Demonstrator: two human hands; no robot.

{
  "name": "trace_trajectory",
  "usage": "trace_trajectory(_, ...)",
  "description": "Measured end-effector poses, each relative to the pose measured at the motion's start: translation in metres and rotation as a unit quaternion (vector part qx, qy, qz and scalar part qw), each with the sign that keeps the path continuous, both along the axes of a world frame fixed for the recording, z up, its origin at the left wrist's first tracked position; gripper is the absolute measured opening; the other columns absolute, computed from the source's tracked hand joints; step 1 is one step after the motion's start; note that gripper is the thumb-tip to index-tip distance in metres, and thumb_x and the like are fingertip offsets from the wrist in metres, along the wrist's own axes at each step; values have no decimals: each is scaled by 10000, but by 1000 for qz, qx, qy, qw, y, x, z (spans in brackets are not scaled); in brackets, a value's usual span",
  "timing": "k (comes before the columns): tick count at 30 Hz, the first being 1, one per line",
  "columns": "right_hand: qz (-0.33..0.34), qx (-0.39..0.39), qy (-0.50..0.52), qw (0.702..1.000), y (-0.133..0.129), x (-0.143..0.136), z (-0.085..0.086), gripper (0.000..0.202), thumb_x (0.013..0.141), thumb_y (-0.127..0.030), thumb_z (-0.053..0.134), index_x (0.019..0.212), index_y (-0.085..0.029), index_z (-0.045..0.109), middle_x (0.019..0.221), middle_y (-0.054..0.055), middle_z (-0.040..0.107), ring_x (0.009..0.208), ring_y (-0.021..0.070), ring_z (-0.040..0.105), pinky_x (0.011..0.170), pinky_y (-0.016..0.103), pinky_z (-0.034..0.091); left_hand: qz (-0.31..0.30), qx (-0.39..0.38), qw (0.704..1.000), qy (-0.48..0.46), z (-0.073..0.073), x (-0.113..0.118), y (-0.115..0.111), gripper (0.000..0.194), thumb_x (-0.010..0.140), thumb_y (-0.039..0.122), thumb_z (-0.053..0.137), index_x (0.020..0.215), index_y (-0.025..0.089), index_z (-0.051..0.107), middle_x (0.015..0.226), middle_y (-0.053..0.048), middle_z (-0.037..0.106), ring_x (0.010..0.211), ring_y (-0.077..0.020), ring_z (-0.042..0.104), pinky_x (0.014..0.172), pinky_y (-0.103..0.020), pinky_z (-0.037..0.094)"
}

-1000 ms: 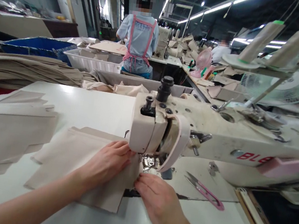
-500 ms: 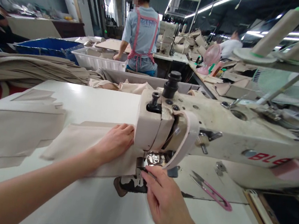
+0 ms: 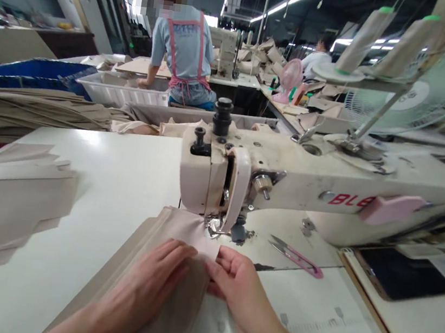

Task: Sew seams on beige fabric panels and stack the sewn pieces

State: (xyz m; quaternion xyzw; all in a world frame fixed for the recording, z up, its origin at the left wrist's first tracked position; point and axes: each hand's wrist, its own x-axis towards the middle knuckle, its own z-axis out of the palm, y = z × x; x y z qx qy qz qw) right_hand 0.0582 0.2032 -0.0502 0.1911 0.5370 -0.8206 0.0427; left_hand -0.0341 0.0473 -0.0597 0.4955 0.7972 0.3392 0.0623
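A beige fabric piece (image 3: 151, 299) runs lengthwise from the table's front edge up to the presser foot (image 3: 214, 228) of a sewing machine (image 3: 200, 180). On top of it lies my left hand (image 3: 154, 277), its fingers resting along the cloth and pointing right; the thumb is hidden. My right hand (image 3: 236, 277) pinches the fabric's right edge between thumb and fingers, just in front of the presser foot. Pink-handled thread snips (image 3: 296, 257) lie on the machine bed to the right of my right hand.
Stacked beige fabric pieces (image 3: 8, 204) lie on the left of the white table (image 3: 123, 170). A smartphone (image 3: 405, 275) rests at the right. Thread cones (image 3: 364, 40) stand behind the machine. A person in a pink apron (image 3: 184, 47) sits ahead beside a white crate (image 3: 121, 93).
The fabric has turned from lying crosswise to lengthwise in front of the presser foot. My left hand has come nearer, and my right hand has moved from the needle area to the fabric's edge.
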Motion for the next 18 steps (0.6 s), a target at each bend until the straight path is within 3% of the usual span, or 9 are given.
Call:
trace_trajectory(3,-7,47,-18,999,4,-11,0,335,744,-418,694,938,-147,662,747,27,670,666,160,597,627,262,485,33,-24,997,-69,12,-15,17,216,944,212,422,1118,181,545,922,-46,630,803,-161,589,716,-255,460)
trace_trajectory(6,-11,69,-13,997,2,-12,-6,305,750,-403,673,921,-150,659,680,4,629,628,150,554,613,267,467,13,-70,993,-92,20,-30,31,208,891,184,474,1041,184,617,936,-42,656,832,-173,602,707,-247,445)
trace_trajectory(11,-11,96,-5,995,2,-11,-9,225,768,-332,629,889,-143,645,606,-21,556,578,138,527,584,260,441,5,-90,990,-108,22,-41,39,114,847,207,536,895,192,638,767,15,651,683,-127,585,604,-196,403)
trace_trajectory(13,-17,101,-1,995,0,-7,-9,275,758,-281,625,999,-147,618,640,-19,578,600,141,550,581,245,431,26,-91,990,-107,20,-41,40,79,825,218,559,796,176,619,691,23,617,619,-116,552,554,-189,372)
trace_trajectory(16,-21,125,-6,992,-8,4,-13,583,714,-197,634,1273,-181,469,686,-24,616,594,133,566,551,222,403,87,-87,987,-100,16,-38,43,118,789,203,567,681,158,579,575,30,537,516,-102,474,486,-192,314)
trace_trajectory(18,-12,141,-7,990,-11,10,-18,596,705,-194,632,1284,-181,488,671,-27,597,562,121,547,528,219,382,133,-80,983,-96,16,-37,46,119,755,178,572,640,154,553,555,26,525,508,-103,471,483,-192,309)
